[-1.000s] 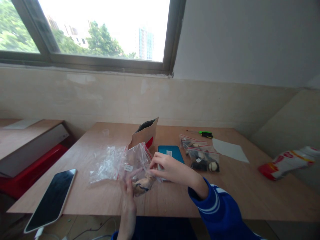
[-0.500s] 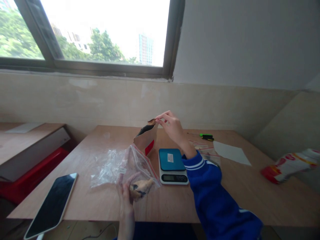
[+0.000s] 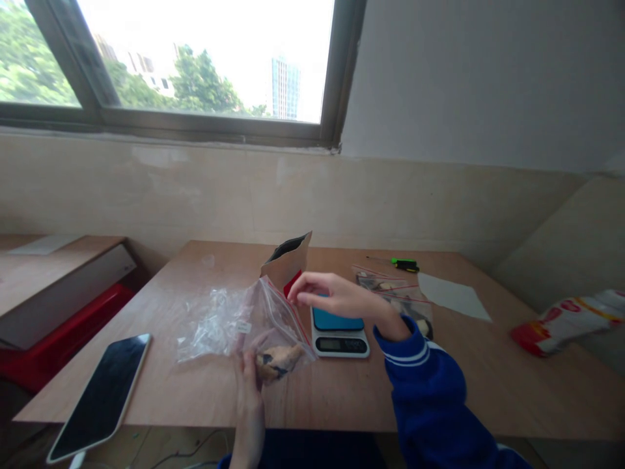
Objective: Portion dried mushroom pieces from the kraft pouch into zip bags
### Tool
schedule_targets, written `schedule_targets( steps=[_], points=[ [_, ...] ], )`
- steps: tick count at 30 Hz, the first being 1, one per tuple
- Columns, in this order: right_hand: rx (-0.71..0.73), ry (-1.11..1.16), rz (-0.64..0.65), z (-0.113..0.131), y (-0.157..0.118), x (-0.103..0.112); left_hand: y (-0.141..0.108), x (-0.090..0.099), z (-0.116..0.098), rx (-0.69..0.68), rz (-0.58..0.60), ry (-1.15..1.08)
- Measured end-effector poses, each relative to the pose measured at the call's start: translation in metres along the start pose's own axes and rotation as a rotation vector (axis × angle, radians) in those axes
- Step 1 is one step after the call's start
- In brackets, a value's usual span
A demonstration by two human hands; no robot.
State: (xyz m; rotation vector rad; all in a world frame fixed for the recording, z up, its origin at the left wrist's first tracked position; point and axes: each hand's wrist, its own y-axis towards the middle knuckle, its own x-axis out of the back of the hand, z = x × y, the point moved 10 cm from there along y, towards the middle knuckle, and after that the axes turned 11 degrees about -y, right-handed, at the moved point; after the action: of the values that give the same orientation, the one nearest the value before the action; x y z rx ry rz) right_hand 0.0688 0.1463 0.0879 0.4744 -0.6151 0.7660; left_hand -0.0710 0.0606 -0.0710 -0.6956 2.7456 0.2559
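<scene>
My left hand point(image 3: 250, 374) grips a clear zip bag point(image 3: 262, 326) from below and behind, its red-striped mouth tilted up and right. Tan, dark-marked pieces point(image 3: 279, 362) lie in the bag's lower corner. My right hand point(image 3: 332, 293) is at the bag's mouth, with fingers curled and fingertips close together beside the red strip. Whatever the fingertips hold, if anything, I cannot make out. Behind them stands an open brown paper pouch point(image 3: 286, 264) with a dark inside and a red patch. Partly under my right hand is a kitchen scale point(image 3: 340, 345) with a blue plate.
Crumpled clear plastic bags point(image 3: 209, 329) lie left of the zip bag. A tablet point(image 3: 102, 397) overhangs the front left edge. At right are filled zip bags point(image 3: 390, 286), green and black screwdrivers point(image 3: 404, 264), white paper point(image 3: 452, 294) and a red-white bottle point(image 3: 566, 324).
My right hand has come down and toward me, from above the pouch to the zip bag's mouth. The brown piece it pinched is no longer visible. My left hand still holds the bag.
</scene>
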Motion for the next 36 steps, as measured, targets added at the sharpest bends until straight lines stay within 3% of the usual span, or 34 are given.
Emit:
schedule_targets(
  steps=[3,9,12,16,22,29,36],
  points=[
    [-0.001,-0.129,0.118,-0.002,-0.01,-0.028,0.002,0.005,0.006,0.023,-0.057,0.026],
    [-0.086,-0.333,0.162,-0.017,-0.018,-0.05,-0.001,-0.006,-0.013,-0.027,-0.04,0.126],
    [-0.042,-0.33,0.217,-0.012,-0.02,-0.06,-0.005,-0.015,-0.018,-0.025,0.02,0.119],
    [0.041,-0.253,0.21,0.002,-0.021,-0.063,-0.009,-0.024,-0.021,-0.006,0.081,0.088],
    [0.083,-0.202,0.201,0.003,-0.024,-0.061,-0.009,-0.02,-0.026,-0.04,0.044,0.101],
    [-0.069,-0.183,0.247,-0.011,-0.024,-0.069,-0.01,-0.018,-0.024,-0.007,0.041,0.102],
    [-0.028,-0.139,0.268,-0.004,-0.026,-0.077,-0.011,-0.016,-0.024,0.03,0.055,0.107]
  ],
)
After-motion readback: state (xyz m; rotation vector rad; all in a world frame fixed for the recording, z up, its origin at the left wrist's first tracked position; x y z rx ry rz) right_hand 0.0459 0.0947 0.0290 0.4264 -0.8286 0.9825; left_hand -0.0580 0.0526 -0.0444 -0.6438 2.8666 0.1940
